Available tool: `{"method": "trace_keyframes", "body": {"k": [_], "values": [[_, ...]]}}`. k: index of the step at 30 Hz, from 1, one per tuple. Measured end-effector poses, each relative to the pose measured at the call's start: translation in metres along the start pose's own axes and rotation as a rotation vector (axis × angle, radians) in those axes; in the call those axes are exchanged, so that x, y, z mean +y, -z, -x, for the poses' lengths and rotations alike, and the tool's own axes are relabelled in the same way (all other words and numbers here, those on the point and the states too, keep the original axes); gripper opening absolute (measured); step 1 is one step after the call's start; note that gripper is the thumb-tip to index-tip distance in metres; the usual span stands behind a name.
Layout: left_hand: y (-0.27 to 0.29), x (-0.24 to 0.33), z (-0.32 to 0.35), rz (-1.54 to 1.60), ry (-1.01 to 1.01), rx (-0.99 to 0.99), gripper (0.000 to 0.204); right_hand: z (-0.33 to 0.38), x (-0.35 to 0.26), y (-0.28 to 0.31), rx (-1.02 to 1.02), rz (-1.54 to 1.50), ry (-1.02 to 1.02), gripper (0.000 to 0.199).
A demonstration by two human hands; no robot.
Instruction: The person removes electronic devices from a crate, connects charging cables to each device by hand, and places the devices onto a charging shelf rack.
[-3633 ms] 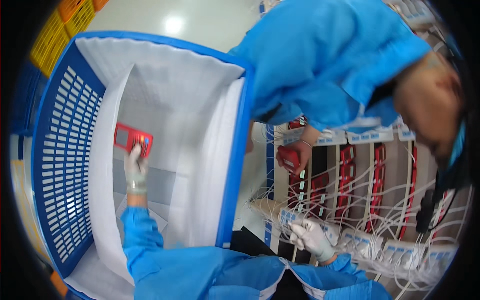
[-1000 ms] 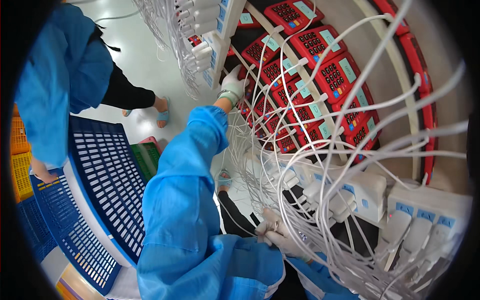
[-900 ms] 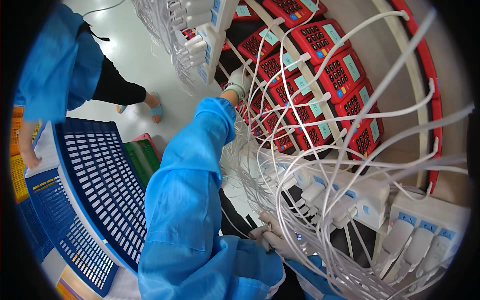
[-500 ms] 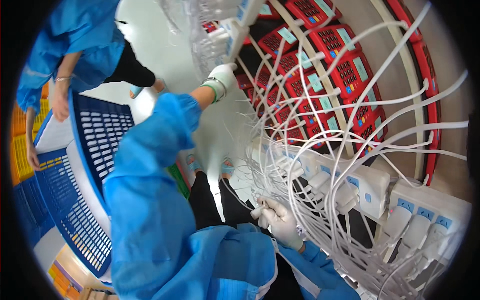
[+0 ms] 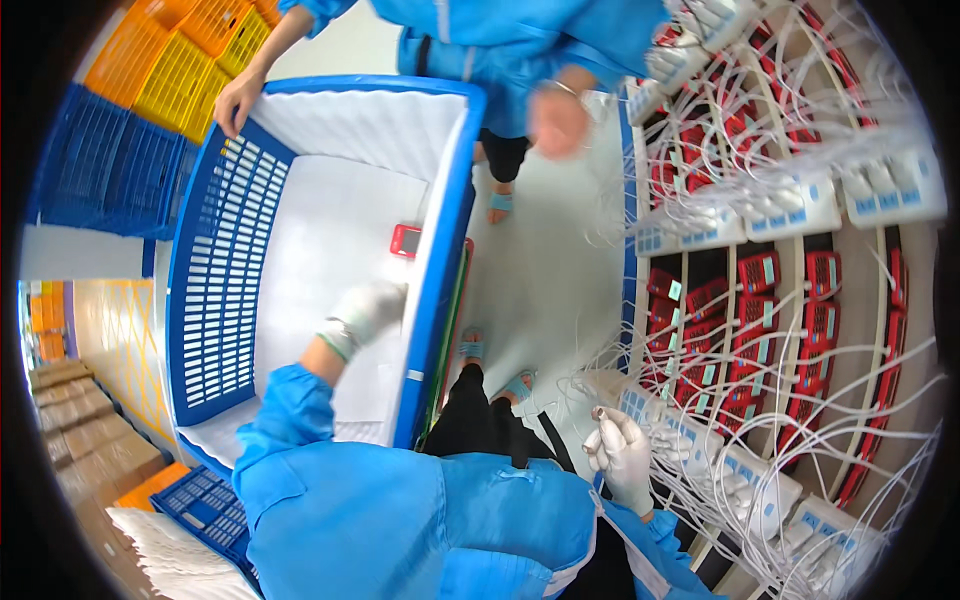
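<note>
My left hand [image 5: 368,312], in a white glove, reaches inside a blue plastic crate [image 5: 468,160] by its right wall. Motion smears its fingers, and whether it holds anything does not show. A red handheld device [image 5: 405,241] lies on the crate's white lining, just beyond that hand. On the right, beside the power strips [image 5: 690,440] and white cables [image 5: 735,400], is my gloved right hand [image 5: 622,455]. Its fingers are curled together; anything small between them cannot be made out.
Across the crate, a person in blue [image 5: 500,50] has one hand on its rim; the other hand is blurred. Red devices [image 5: 757,310] with cables fill the rack on the right. Yellow crates [image 5: 180,85], blue crates [image 5: 110,165] and cardboard boxes [image 5: 110,450] stand on the left.
The view has swung left, toward the blue crate. My left hand has gone from the rack into the crate. My right hand held a small white plug-like piece earlier; now that piece is not distinguishable.
</note>
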State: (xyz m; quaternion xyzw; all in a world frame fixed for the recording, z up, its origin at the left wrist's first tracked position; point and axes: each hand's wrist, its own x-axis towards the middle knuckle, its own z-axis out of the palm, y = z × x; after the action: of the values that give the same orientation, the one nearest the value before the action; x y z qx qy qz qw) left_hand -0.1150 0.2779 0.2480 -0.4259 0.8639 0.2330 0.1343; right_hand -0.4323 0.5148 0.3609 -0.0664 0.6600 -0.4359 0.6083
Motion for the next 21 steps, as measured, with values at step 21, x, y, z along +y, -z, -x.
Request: {"method": "trace_keyframes", "body": {"k": [21], "values": [[-0.18, -0.092, -0.211, 1.892, 1.195, 0.932, 0.049, -0.012, 0.001, -0.056, 0.184, 0.314, -0.092, 0.025]]}}
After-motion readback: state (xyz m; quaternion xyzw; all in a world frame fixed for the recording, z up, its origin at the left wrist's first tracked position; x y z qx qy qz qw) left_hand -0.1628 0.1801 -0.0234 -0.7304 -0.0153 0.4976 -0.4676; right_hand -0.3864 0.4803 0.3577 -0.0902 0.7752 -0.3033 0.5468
